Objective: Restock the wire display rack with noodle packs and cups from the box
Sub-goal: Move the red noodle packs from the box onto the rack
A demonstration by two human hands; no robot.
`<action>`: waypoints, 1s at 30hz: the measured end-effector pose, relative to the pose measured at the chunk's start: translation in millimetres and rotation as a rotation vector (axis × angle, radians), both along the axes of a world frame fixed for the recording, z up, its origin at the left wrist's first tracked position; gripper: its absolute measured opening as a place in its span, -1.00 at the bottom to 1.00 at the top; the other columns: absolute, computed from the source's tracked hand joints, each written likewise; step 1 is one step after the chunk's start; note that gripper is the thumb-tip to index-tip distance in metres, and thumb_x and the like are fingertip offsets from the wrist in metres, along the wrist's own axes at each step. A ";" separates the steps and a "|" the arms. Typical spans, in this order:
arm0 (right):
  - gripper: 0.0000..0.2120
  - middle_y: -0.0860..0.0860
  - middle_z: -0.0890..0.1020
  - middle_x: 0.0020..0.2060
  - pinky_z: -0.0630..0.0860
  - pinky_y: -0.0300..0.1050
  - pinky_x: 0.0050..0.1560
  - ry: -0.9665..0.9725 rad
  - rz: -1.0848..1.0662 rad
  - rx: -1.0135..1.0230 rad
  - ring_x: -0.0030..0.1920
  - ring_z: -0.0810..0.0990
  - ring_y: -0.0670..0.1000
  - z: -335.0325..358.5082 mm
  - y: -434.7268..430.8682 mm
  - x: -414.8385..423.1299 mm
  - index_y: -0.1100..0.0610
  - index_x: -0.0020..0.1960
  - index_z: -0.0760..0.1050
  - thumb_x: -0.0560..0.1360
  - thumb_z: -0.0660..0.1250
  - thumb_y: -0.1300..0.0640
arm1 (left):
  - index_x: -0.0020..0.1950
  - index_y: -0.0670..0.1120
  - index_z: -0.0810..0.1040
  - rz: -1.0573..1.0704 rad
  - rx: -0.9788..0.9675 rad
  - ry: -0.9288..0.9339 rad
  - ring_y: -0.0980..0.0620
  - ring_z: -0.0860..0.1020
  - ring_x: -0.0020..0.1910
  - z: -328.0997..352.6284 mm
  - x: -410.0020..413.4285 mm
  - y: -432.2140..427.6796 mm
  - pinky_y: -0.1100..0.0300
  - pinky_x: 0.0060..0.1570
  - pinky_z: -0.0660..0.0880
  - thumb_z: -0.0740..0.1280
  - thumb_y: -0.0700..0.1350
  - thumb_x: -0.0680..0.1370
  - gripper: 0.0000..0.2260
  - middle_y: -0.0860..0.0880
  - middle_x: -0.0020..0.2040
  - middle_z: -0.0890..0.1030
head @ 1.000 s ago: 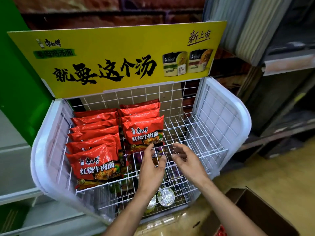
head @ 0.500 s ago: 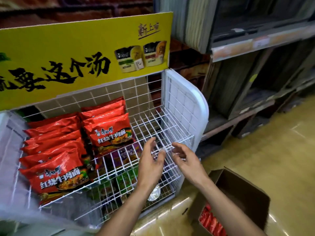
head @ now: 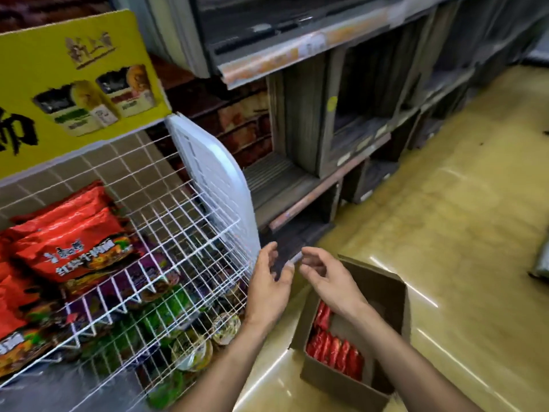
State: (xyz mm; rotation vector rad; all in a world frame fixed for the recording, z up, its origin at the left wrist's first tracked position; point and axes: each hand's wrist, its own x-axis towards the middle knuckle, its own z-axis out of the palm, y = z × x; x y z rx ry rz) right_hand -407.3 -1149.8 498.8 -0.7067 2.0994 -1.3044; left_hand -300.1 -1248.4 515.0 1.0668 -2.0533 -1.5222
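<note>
Both hands are empty here. The left hand (head: 269,281) hangs right off the front right corner of the rack (head: 184,221), palm turned inward, fingers relaxed and only slightly bent. Its fingertips sit just beside the bottom edge of the white side panel (head: 214,185); can't tell if they actually touch it. The right hand (head: 326,278) is close beside it, above the back edge of the box (head: 350,379), with fingers loosely curled and thumb near the index finger. There's nothing between them as far as I can see. The two hands are close but not touching each other.

The red packs (head: 71,242) lie stacked on the left part of the rack's top wire shelf, and the right part of that shelf is bare wire. The cups (head: 190,352) sit on the tier below, seen through the grid, green and purple lids mostly. The box stands open on the shiny floor (head: 445,233) just right of the rack, with spare packs (head: 335,349) standing on edge in a row inside. A yellow sign (head: 74,69) stands above the rack's back.
</note>
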 end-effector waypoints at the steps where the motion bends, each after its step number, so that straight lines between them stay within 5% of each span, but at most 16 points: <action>1: -0.65 -0.06 0.61 0.10 0.48 -0.26 0.22 0.002 -0.002 0.008 0.07 0.59 -0.15 -0.9 8.2 -3.8 0.01 0.36 0.48 0.59 0.37 0.15 | 0.48 -0.01 0.35 -0.021 0.002 -0.010 0.16 0.42 0.36 -2.6 -4.7 6.0 0.53 0.11 0.33 0.33 -0.16 0.63 -0.58 0.03 0.31 0.48; 5: -0.64 -0.14 0.60 0.08 0.47 -0.37 0.17 -0.013 -0.022 0.043 0.05 0.58 -0.23 -7.6 50.3 -24.4 -0.02 0.38 0.47 0.60 0.36 0.11 | 0.46 0.11 0.35 -0.078 0.032 -0.050 0.13 0.45 0.36 -12.7 -29.5 37.5 0.21 0.32 0.40 0.36 -0.09 0.62 -0.57 0.05 0.34 0.50; 8: -0.63 -0.11 0.60 0.15 0.49 -0.25 0.20 -0.024 -0.048 0.093 0.09 0.57 -0.21 -14.9 77.9 -36.0 -0.05 0.40 0.46 0.60 0.35 0.06 | 0.43 0.16 0.35 -0.136 0.054 -0.084 0.15 0.45 0.35 -22.1 -43.2 59.4 0.18 0.35 0.41 0.36 -0.06 0.62 -0.59 0.06 0.33 0.50; 12: -0.65 -0.11 0.58 0.15 0.44 -0.39 0.07 -0.033 -0.109 0.121 0.07 0.55 -0.23 -25.6 104.1 -41.3 -0.07 0.39 0.46 0.61 0.33 0.04 | 0.50 0.09 0.34 -0.239 0.057 -0.131 0.23 0.47 0.25 -32.3 -59.4 78.9 0.10 0.37 0.45 0.36 -0.05 0.62 -0.54 0.08 0.33 0.49; 17: -0.64 -0.09 0.60 0.18 0.52 -0.12 0.27 -0.073 -0.222 0.143 0.14 0.56 -0.19 -48.4 127.9 -43.4 -0.07 0.39 0.46 0.61 0.34 0.02 | 0.52 0.07 0.33 -0.370 0.060 -0.172 0.16 0.43 0.36 -53.9 -77.5 92.1 0.16 0.37 0.41 0.35 -0.06 0.63 -0.54 0.11 0.33 0.48; 30: -0.61 -0.03 0.58 0.23 0.48 -0.19 0.19 -0.230 -0.474 0.255 0.21 0.55 -0.08 -123.3 137.8 -24.2 0.02 0.43 0.44 0.62 0.33 0.09 | 0.53 0.06 0.32 -0.622 0.139 -0.309 0.10 0.42 0.38 -143.1 -87.1 82.2 0.19 0.33 0.37 0.32 -0.08 0.65 -0.55 0.07 0.34 0.46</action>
